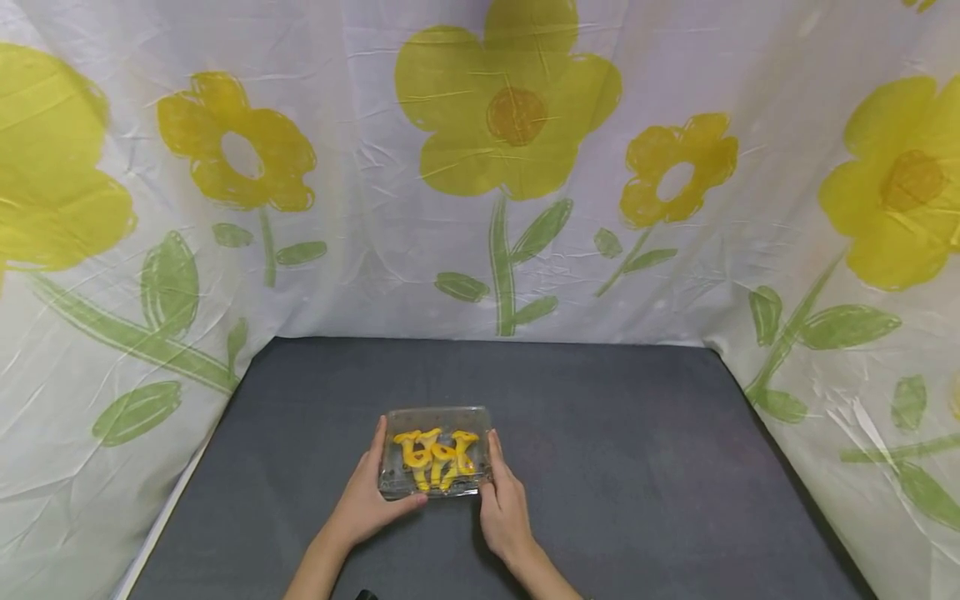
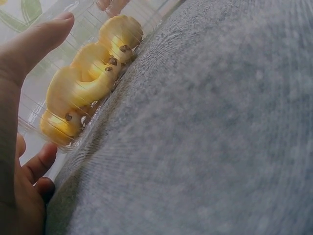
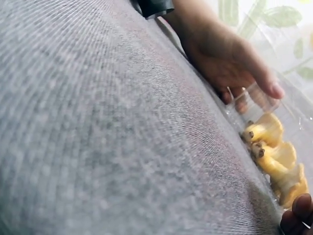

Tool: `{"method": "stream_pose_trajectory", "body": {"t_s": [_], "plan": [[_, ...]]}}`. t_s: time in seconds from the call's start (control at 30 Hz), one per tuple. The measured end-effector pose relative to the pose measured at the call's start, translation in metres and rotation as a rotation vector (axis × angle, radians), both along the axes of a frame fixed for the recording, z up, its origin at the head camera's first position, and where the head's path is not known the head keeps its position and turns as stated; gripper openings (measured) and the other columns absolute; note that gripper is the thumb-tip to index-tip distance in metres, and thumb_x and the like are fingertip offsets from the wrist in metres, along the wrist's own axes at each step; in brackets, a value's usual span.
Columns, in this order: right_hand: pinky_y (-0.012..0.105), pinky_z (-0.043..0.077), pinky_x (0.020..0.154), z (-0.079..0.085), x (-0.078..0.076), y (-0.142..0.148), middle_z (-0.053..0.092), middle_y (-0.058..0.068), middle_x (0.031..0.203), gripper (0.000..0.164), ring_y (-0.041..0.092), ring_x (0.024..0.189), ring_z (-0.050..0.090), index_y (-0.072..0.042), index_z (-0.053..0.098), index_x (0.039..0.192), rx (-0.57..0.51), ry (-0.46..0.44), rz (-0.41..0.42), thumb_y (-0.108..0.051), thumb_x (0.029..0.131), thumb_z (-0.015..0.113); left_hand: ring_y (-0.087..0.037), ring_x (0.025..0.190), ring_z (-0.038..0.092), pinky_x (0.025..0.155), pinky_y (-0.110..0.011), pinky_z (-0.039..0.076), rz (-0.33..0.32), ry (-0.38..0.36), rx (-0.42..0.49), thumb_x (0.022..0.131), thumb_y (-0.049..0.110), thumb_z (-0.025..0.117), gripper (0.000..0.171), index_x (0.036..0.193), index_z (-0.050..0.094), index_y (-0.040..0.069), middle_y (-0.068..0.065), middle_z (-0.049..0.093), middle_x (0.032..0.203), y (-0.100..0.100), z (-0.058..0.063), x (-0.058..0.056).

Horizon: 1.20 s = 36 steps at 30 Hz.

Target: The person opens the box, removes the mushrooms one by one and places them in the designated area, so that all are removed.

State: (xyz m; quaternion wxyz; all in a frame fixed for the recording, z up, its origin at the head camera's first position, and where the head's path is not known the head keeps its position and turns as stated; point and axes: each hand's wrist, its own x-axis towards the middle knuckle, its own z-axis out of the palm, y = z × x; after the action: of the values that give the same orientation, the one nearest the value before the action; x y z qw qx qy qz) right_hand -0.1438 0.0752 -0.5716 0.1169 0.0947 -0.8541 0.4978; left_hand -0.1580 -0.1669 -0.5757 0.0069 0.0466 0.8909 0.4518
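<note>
A clear plastic container (image 1: 480, 421) with several yellow chanterelle-like mushrooms (image 1: 438, 454) inside lies between both hands, low over the dark cloth. My left hand (image 1: 363, 500) grips its left side, fingers along that side and thumb at the near edge. On the opposite side my right hand (image 1: 507, 510) holds the container, its thumb by the near right corner. The left wrist view shows the left thumb (image 2: 44, 39) over the clear wall and the mushrooms (image 2: 88, 78) behind it. Only the right fingertips (image 3: 298, 213) show in the right wrist view. Whether the container touches the cloth, I cannot tell.
A dark grey cloth (image 1: 637, 467) covers the table. White sheeting with yellow flowers (image 1: 360, 250) surrounds its back and sides. A small black object (image 1: 366, 595) shows at the bottom edge, near the left wrist.
</note>
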Motion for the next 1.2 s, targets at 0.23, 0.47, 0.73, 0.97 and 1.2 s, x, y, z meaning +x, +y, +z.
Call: {"method": "stream_pose_trajectory", "body": {"t_s": [0.23, 0.47, 0.73, 0.97, 1.2], "plan": [[0.019, 0.041, 0.056, -0.005, -0.003, 0.006, 0.041, 0.02, 0.164, 0.076, -0.004, 0.052, 0.029, 0.002, 0.036, 0.163, -0.02, 0.045, 0.054, 0.002, 0.091, 0.058, -0.054, 0.152, 0.031, 0.11, -0.076, 0.035, 0.004, 0.003, 0.019, 0.076, 0.052, 0.094, 0.14, 0.173, -0.002, 0.022, -0.029, 0.023, 0.171, 0.0, -0.002, 0.001], [0.014, 0.038, 0.045, -0.004, -0.006, 0.012, 0.04, 0.024, 0.164, 0.095, -0.01, 0.045, 0.033, 0.004, 0.031, 0.164, 0.034, 0.01, 0.109, -0.031, 0.092, 0.083, -0.055, 0.152, 0.032, 0.111, -0.076, 0.033, 0.008, 0.028, 0.043, 0.077, 0.048, 0.095, 0.137, 0.173, 0.002, 0.018, -0.029, 0.026, 0.169, -0.001, -0.002, 0.001], [0.016, 0.041, 0.046, -0.004, -0.011, 0.018, 0.039, 0.029, 0.163, 0.108, -0.009, 0.046, 0.035, 0.007, 0.036, 0.161, 0.043, 0.022, 0.143, -0.038, 0.082, 0.094, -0.054, 0.146, 0.041, 0.107, -0.076, 0.038, 0.011, 0.023, 0.03, 0.08, 0.047, 0.092, 0.132, 0.173, 0.003, 0.022, -0.032, 0.032, 0.165, -0.004, -0.003, 0.003], [0.016, 0.04, 0.044, -0.006, -0.009, 0.019, 0.069, 0.015, 0.099, 0.107, -0.011, 0.044, 0.033, 0.004, 0.035, 0.163, 0.014, 0.03, 0.13, -0.033, 0.081, 0.095, -0.046, 0.133, 0.053, 0.101, -0.072, 0.044, -0.025, 0.041, 0.003, 0.086, 0.048, 0.087, 0.124, 0.173, 0.002, 0.021, -0.03, 0.044, 0.154, -0.001, -0.005, 0.002], [0.015, 0.04, 0.045, -0.005, -0.009, 0.019, 0.059, -0.001, 0.084, 0.107, -0.011, 0.044, 0.034, 0.001, 0.036, 0.163, 0.016, 0.032, 0.118, -0.031, 0.08, 0.095, -0.042, 0.129, 0.054, 0.103, -0.069, 0.044, -0.062, 0.124, -0.021, 0.09, 0.041, 0.083, 0.119, 0.173, 0.0, 0.018, -0.029, 0.047, 0.15, -0.002, -0.006, 0.001]]}}
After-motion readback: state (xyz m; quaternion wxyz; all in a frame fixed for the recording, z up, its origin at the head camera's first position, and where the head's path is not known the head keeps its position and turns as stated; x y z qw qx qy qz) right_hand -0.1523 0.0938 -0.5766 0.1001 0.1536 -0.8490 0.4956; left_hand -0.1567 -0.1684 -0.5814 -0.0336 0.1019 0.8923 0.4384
